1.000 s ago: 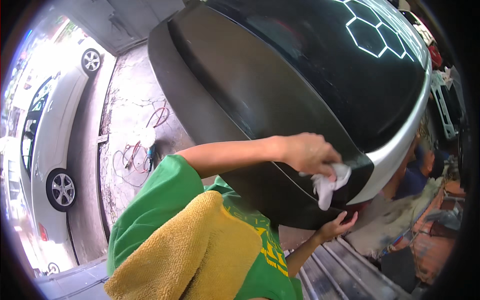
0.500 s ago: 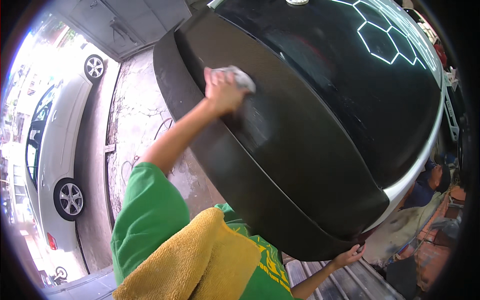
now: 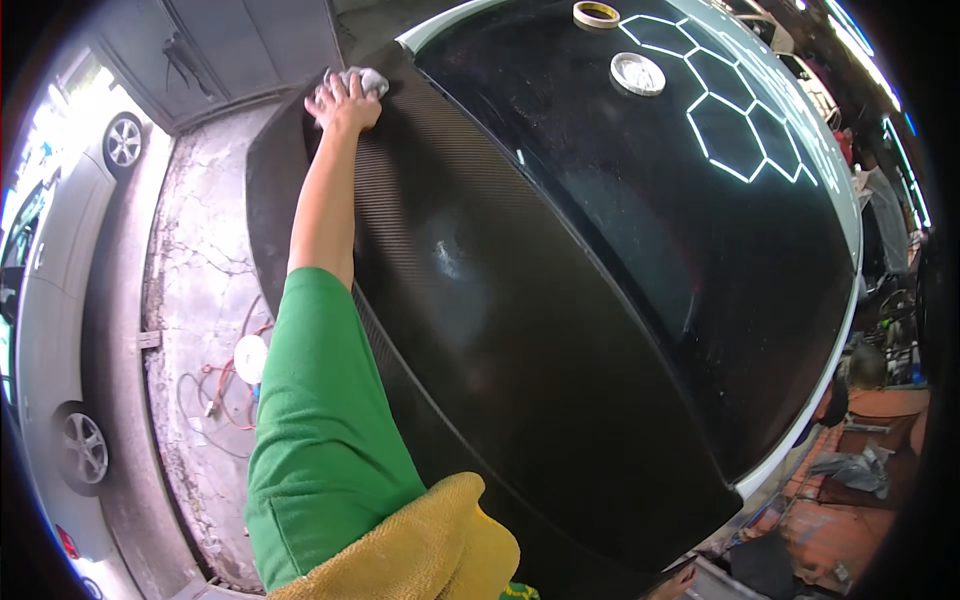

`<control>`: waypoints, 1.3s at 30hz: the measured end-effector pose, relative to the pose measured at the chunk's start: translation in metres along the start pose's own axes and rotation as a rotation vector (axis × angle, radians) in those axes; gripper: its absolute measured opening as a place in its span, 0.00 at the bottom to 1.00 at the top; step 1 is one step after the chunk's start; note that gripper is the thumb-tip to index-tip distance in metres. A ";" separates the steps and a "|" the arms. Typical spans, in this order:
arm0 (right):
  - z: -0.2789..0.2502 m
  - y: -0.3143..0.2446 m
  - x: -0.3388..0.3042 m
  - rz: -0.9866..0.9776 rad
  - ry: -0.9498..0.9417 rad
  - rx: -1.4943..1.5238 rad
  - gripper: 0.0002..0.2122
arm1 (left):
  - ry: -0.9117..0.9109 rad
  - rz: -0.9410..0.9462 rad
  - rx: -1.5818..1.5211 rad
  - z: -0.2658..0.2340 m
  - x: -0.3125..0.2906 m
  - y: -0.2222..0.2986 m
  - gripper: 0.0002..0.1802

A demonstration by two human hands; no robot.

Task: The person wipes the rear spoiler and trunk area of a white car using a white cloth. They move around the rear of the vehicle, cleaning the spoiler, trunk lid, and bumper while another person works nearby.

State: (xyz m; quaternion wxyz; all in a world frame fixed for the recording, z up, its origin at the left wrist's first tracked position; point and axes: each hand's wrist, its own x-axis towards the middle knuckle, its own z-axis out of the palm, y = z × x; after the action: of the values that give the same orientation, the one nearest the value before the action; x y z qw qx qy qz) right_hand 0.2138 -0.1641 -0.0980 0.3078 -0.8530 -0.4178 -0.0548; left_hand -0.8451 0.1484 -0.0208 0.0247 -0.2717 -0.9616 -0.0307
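Note:
My left hand [image 3: 343, 103] is at the far end of a dark, carbon-textured trunk lid [image 3: 560, 400] of a car. Its fingers are closed over a crumpled grey-white cloth [image 3: 372, 82], pressed against the surface near the raised spoiler edge. A pale smeared patch shows in the middle of the lid. My right hand [image 3: 682, 578] shows only in small part at the lid's near right corner, by the lower edge; its fingers are too hidden to read. A yellow towel [image 3: 430, 540] hangs across my green-sleeved upper body.
On the dark rear window [image 3: 760, 300] lie a roll of tape [image 3: 597, 14] and a round white tin [image 3: 637, 74]. Hexagonal lights reflect in the glass. Leftward are a silver car [image 3: 70, 300], cords and a white disc [image 3: 251, 358] on the concrete. Clutter fills the right side.
My left hand has slid the cloth away from me to the lid's far end. The view has shifted, bringing the tape roll and more of the tin into sight. Less of my right hand shows.

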 end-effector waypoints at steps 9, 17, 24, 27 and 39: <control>-0.006 -0.007 -0.010 0.135 -0.025 -0.016 0.23 | -0.013 0.314 -0.010 -0.007 -0.024 0.054 0.34; 0.037 0.033 0.005 0.118 0.060 0.296 0.23 | -0.034 0.558 0.112 -0.019 -0.187 0.095 0.36; 0.070 0.001 -0.007 -0.140 0.247 0.318 0.20 | 0.116 0.992 0.217 -0.040 -0.484 0.180 0.37; 0.047 -0.028 -0.020 -0.094 0.242 0.382 0.20 | 0.154 1.297 0.031 -0.056 -0.639 0.198 0.34; 0.021 0.134 -0.197 0.291 -0.102 0.789 0.23 | 0.214 1.717 0.152 -0.056 -0.858 0.295 0.28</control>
State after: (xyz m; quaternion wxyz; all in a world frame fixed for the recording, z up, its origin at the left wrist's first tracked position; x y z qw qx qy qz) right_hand 0.1832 -0.3482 -0.2479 0.5941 -0.7216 -0.2968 0.1956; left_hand 0.0415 -0.0522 -0.0070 0.1476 -0.8967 -0.4157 0.0374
